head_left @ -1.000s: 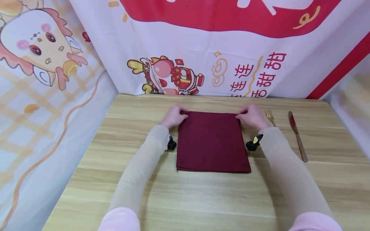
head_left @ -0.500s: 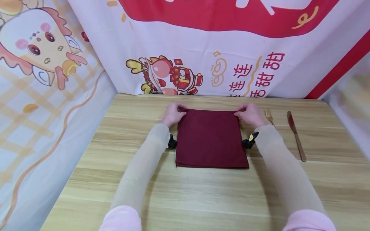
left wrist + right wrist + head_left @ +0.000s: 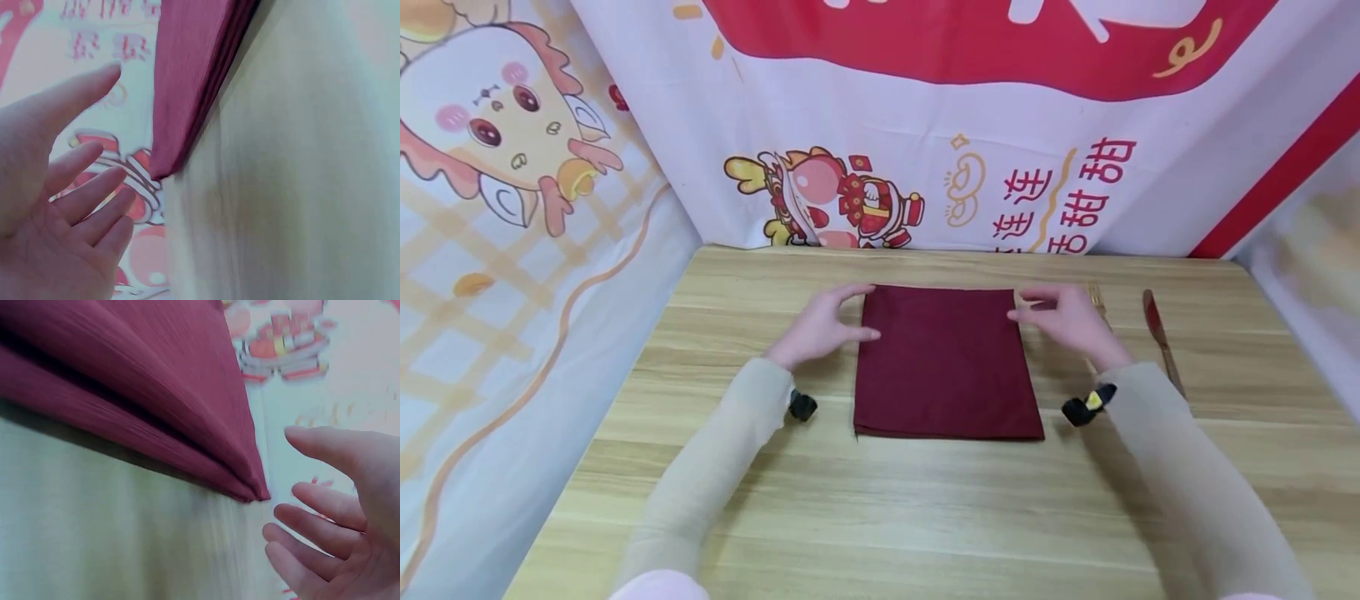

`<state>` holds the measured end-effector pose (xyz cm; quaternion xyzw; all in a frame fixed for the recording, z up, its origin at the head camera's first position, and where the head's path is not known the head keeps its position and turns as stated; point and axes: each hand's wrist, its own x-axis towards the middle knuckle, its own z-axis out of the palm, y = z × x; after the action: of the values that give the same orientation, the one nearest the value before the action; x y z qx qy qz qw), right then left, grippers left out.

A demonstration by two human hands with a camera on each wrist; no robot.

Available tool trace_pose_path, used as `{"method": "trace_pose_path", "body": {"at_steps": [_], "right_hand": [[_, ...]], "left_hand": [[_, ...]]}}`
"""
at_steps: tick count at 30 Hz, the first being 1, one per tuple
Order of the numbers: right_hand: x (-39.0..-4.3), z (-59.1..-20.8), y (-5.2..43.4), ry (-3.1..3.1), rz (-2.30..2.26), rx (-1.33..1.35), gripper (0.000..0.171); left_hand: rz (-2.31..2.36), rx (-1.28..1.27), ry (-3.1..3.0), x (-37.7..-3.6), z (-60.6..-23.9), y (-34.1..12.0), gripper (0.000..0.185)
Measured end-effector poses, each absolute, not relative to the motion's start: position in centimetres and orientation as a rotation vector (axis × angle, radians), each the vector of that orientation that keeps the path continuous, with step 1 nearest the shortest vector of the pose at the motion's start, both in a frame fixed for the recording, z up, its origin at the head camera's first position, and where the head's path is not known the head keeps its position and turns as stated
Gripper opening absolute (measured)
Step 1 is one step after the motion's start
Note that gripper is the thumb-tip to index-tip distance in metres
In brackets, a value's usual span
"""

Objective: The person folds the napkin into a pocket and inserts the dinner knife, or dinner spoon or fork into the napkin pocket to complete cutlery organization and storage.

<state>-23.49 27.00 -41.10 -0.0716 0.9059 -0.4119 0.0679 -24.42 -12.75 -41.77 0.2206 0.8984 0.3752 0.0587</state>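
A dark red folded cloth napkin (image 3: 947, 367) lies flat and square on the wooden table. In the left wrist view the napkin (image 3: 187, 75) shows several stacked layers along its side, and the right wrist view shows the napkin (image 3: 150, 394) with its folded edge and far corner. My left hand (image 3: 823, 327) is at its far left corner, thumb and fingers spread apart. At the far right corner is my right hand (image 3: 1063, 317), fingers loosely extended and holding nothing. Both wrist views show a gap between the hand and the cloth.
To the right of the napkin lie a gold fork (image 3: 1096, 296), partly hidden by the right hand, and a copper-coloured knife (image 3: 1157, 325), its handle partly behind the forearm. A printed curtain (image 3: 925, 183) hangs along the wooden table's (image 3: 940, 517) back edge.
Both hands have let go of the napkin's far corners and moved outward, fingers spreading. The napkin shifted slightly away from the person earlier and now lies still.
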Motion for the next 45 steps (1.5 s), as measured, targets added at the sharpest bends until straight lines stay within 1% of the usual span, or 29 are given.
{"method": "trace_pose_path", "body": {"at_steps": [4, 8, 10, 13, 17, 22, 25, 28, 31, 34, 39, 45], "right_hand": [[-20.2, -41.1, 27.2, 2.681, -1.117, -0.424, 0.074], [-17.1, -41.3, 27.3, 2.673, -0.996, -0.627, 0.083], [-15.9, -41.6, 27.3, 2.680, -0.949, -0.680, 0.086], [-14.5, -42.1, 27.3, 2.658, -0.916, -0.690, 0.089], [-13.6, -42.6, 27.5, 2.620, -0.891, -0.676, 0.090], [-13.6, -42.8, 28.2, 2.606, -0.930, -0.665, 0.087], [-13.6, -42.7, 28.3, 2.621, -0.946, -0.672, 0.088], [-13.4, -42.4, 28.2, 2.641, -0.994, -0.627, 0.089], [-13.1, -42.0, 28.2, 2.653, -1.071, -0.531, 0.086], [-12.7, -41.7, 28.2, 2.663, -1.118, -0.453, 0.079], [-12.0, -41.9, 28.0, 2.724, -1.076, -0.399, 0.064], [-10.8, -42.4, 27.7, 2.742, -1.038, -0.316, 0.054]], "left_hand": [[0.985, 0.807, 2.642, -21.0, -41.3, -13.1, 0.090], [0.820, 0.949, 2.606, -18.6, -41.7, -13.2, 0.099], [0.763, 0.968, 2.590, -17.8, -42.0, -13.2, 0.100], [0.723, 0.969, 2.560, -17.0, -42.4, -13.3, 0.103], [0.705, 0.984, 2.535, -16.5, -42.6, -13.3, 0.105], [0.671, 1.033, 2.516, -15.9, -42.4, -13.0, 0.107], [0.742, 0.998, 2.494, -16.0, -42.3, -12.9, 0.105], [0.871, 0.939, 2.509, -16.9, -42.0, -12.9, 0.099], [1.007, 0.882, 2.558, -18.6, -41.4, -13.0, 0.091], [1.100, 0.847, 2.622, -20.8, -40.4, -12.9, 0.082], [1.126, 0.752, 2.729, -24.6, -39.1, -12.6, 0.071], [1.148, 0.649, 2.719, -29.0, -40.1, -12.2, 0.059]]}}
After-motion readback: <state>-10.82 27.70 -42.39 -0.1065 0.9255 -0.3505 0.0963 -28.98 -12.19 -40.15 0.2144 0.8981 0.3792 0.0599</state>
